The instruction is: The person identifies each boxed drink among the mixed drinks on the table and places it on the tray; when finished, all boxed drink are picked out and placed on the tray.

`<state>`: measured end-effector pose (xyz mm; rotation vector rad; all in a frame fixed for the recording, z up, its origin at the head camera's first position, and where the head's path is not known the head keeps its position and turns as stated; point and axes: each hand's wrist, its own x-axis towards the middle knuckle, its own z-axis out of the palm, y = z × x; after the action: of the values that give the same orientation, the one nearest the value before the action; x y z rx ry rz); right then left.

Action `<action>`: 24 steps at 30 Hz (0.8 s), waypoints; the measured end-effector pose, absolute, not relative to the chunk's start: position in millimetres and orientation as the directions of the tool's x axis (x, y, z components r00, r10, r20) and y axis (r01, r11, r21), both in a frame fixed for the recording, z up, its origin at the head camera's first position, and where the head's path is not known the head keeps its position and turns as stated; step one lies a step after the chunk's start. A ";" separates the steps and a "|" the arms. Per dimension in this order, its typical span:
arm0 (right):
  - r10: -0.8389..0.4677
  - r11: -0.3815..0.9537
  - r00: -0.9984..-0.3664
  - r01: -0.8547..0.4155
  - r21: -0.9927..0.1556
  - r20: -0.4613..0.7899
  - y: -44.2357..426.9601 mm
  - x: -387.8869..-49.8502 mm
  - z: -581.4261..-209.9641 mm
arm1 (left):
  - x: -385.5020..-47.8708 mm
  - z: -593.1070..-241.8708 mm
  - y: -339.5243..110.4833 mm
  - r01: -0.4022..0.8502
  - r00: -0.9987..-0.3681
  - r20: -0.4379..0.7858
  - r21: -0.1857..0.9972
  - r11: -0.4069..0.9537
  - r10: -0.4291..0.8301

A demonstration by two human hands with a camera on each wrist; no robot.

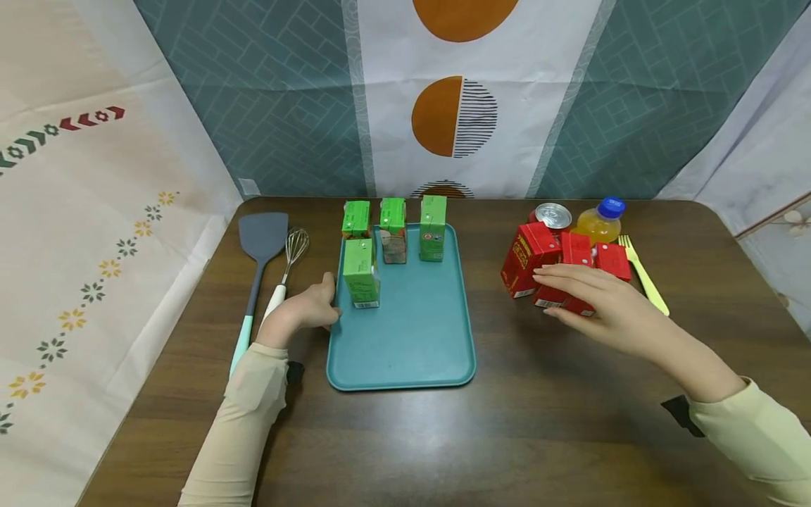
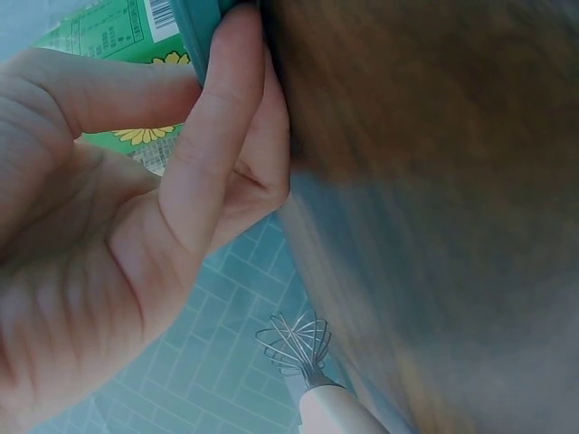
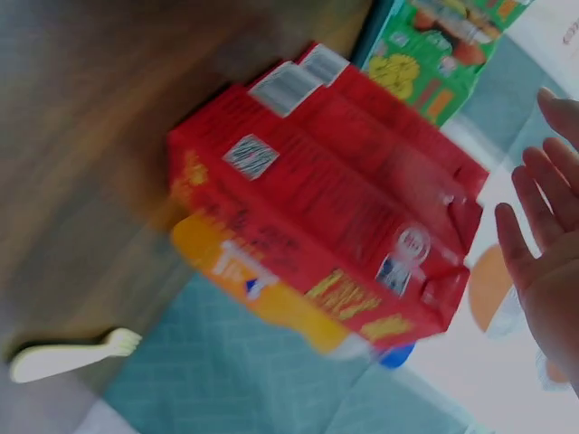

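Observation:
My left hand (image 1: pixel 308 307) is at the left edge of a teal tray (image 1: pixel 412 338). In the left wrist view its thumb and fingers pinch the tray's rim (image 2: pixel 194 34). Several green drink cartons (image 1: pixel 362 274) stand upright on the tray's far and left part, one of them close to the left hand. On the right, three red drink cartons (image 1: pixel 531 259) stand close together. My right hand (image 1: pixel 605 306) is just in front of them, fingers extended. The right wrist view shows that hand (image 3: pixel 552 244) apart from the red cartons (image 3: pixel 344 199), with nothing in it.
A drink can (image 1: pixel 552 215), an orange drink bottle with a blue cap (image 1: pixel 598 222) and a pale yellow fork (image 1: pixel 645 278) are around the red cartons. Left of the tray lie a grey spatula (image 1: pixel 261 243) and a whisk (image 1: pixel 294 248). Fabric hangs behind the wooden table (image 1: pixel 494 436).

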<state>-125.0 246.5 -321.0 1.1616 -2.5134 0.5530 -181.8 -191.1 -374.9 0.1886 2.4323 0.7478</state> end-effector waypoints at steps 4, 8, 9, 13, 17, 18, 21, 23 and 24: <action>-0.644 0.558 -0.565 -0.808 -0.189 0.516 260.6 -120.4 -326.8 | -182.3 -376.1 -190.7 -0.018 -0.830 -0.474 0.550 0.835 0.294; -0.579 0.568 -0.552 -0.801 -0.190 0.600 272.4 -121.4 -331.3 | -181.6 -378.2 -192.1 -0.021 -0.832 -0.470 0.557 0.830 0.294; -0.557 0.572 -0.552 -0.797 -0.195 0.621 275.0 -122.6 -332.1 | -180.9 -378.6 -193.1 -0.027 -0.831 -0.473 0.559 0.829 0.292; -0.464 0.619 -0.599 -0.746 -0.244 0.653 289.2 -125.2 -333.6 | -181.2 -379.3 -192.0 -0.030 -0.828 -0.478 0.559 0.828 0.293; -0.333 0.692 -0.765 -0.596 -0.408 0.551 299.4 -125.4 -334.5 | -181.6 -379.8 -190.5 -0.016 -0.836 -0.464 0.557 0.830 0.295; -0.298 0.706 -0.803 -0.549 -0.447 0.516 301.0 -125.9 -335.2 | -181.6 -379.6 -190.5 -0.016 -0.835 -0.464 0.557 0.830 0.295; -0.211 0.724 -0.877 -0.436 -0.534 0.431 303.5 -129.5 -337.3 | -181.7 -378.9 -191.2 -0.013 -0.837 -0.463 0.550 0.835 0.292; -0.179 0.715 -0.894 -0.405 -0.570 0.411 305.0 -133.2 -338.8 | -181.6 -379.1 -191.6 -0.019 -0.835 -0.466 0.554 0.833 0.291; -0.168 0.718 -0.900 -0.391 -0.576 0.402 306.0 -135.1 -339.8 | -181.7 -379.5 -191.7 -0.020 -0.835 -0.466 0.555 0.831 0.291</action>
<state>-135.1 306.0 -339.8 0.4370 -2.6026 0.9789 -181.7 -191.7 -379.5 0.1989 2.4591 0.7540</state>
